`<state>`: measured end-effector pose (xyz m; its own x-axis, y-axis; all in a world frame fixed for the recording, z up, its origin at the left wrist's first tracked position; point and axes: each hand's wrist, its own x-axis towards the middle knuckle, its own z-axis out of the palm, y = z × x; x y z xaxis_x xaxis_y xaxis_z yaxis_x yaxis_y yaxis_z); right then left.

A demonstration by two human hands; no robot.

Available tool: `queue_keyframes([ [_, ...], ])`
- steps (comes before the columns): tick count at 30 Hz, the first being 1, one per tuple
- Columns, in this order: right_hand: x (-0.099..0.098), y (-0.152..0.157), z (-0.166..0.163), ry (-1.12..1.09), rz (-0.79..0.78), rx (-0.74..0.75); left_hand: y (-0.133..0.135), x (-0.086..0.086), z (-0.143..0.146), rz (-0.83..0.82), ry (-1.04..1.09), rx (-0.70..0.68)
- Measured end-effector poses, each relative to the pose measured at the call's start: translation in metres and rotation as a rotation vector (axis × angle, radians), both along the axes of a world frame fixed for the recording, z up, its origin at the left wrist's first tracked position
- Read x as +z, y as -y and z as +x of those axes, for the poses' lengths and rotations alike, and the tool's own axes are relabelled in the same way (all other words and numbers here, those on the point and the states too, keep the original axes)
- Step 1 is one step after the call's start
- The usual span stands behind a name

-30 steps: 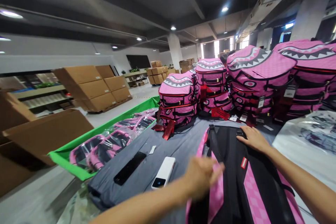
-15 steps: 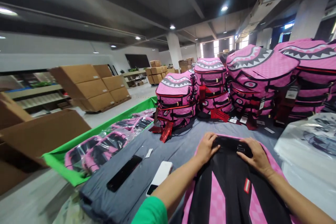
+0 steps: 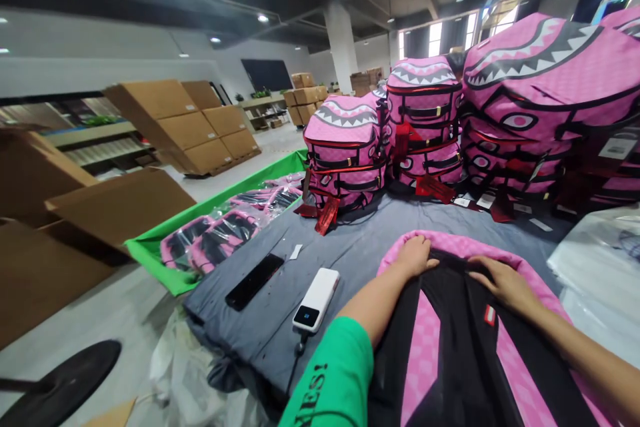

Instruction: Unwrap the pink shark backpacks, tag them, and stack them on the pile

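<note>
A pink backpack (image 3: 465, 353) lies back side up in front of me on the grey table cover (image 3: 350, 240), its black straps running toward me. My left hand (image 3: 416, 255) rests on its top edge at the left, fingers curled over the pink rim. My right hand (image 3: 503, 280) presses flat on the black upper part at the right, fingers spread. A small red label (image 3: 491, 315) sits on the right strap near my wrist.
Pink shark-mouth backpacks (image 3: 530, 107) are stacked along the far side. A white power bank (image 3: 316, 291) and a black phone (image 3: 254, 272) lie at the left. A green bin (image 3: 165, 257) holds bagged backpacks. Cardboard boxes (image 3: 170, 123) stand left; plastic bags (image 3: 595, 267) lie right.
The left hand came from the backpack's left side up to its top edge beside the right hand. Both hands now press the top down; my view moved closer and lower.
</note>
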<state>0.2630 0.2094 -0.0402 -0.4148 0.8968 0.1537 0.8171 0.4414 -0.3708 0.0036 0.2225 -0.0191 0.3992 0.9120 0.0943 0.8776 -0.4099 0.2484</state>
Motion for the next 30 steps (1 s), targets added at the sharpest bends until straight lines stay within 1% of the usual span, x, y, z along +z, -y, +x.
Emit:
queue_keyframes([
  [2, 0.004, -0.022, -0.006, 0.063, -0.001, -0.057, -0.006, -0.001, 0.011, -0.021, 0.000, 0.038],
  [4, 0.005, -0.035, -0.011, 0.120, 0.000, -0.089, -0.006, -0.004, 0.017, -0.041, 0.009, 0.053],
  [6, 0.001, -0.039, -0.014, 0.159, 0.019, -0.089, -0.007, -0.007, 0.020, -0.052, 0.020, 0.071],
  [8, -0.005, -0.038, -0.016, 0.186, 0.046, -0.088, -0.012, -0.005, 0.020, -0.061, 0.030, 0.102],
  [10, -0.009, -0.036, -0.016, 0.212, 0.067, -0.102, -0.019, 0.004, 0.021, -0.091, 0.037, 0.134],
  [12, -0.011, -0.038, -0.017, 0.231, 0.089, -0.120, -0.019, 0.021, 0.022, -0.136, 0.050, 0.149],
  [13, -0.012, -0.040, -0.017, 0.235, 0.104, -0.128, -0.015, 0.030, 0.024, -0.147, 0.057, 0.154],
  [15, -0.014, -0.043, -0.017, 0.237, 0.147, -0.138, 0.004, 0.045, 0.030, -0.137, 0.093, 0.140],
  [17, -0.016, -0.046, -0.018, 0.230, 0.198, -0.144, 0.031, 0.050, 0.040, -0.181, 0.138, 0.070],
  [19, -0.016, -0.044, -0.020, 0.223, 0.248, -0.146, 0.054, 0.046, 0.051, -0.325, 0.130, -0.014],
  [21, -0.012, -0.040, -0.022, 0.218, 0.300, -0.145, 0.065, 0.036, 0.059, -0.413, 0.076, -0.056],
  [23, -0.003, -0.036, -0.020, 0.215, 0.357, -0.136, 0.065, 0.028, 0.061, -0.382, 0.046, -0.056],
  [26, 0.018, -0.040, -0.007, 0.221, 0.405, -0.135, 0.062, 0.020, 0.059, -0.289, 0.114, -0.034],
  [28, 0.031, -0.053, 0.009, 0.248, 0.354, -0.154, 0.064, 0.018, 0.057, -0.241, 0.183, 0.003],
  [30, 0.038, -0.071, 0.025, 0.287, 0.243, -0.161, 0.069, 0.015, 0.056, -0.213, 0.239, 0.033],
])
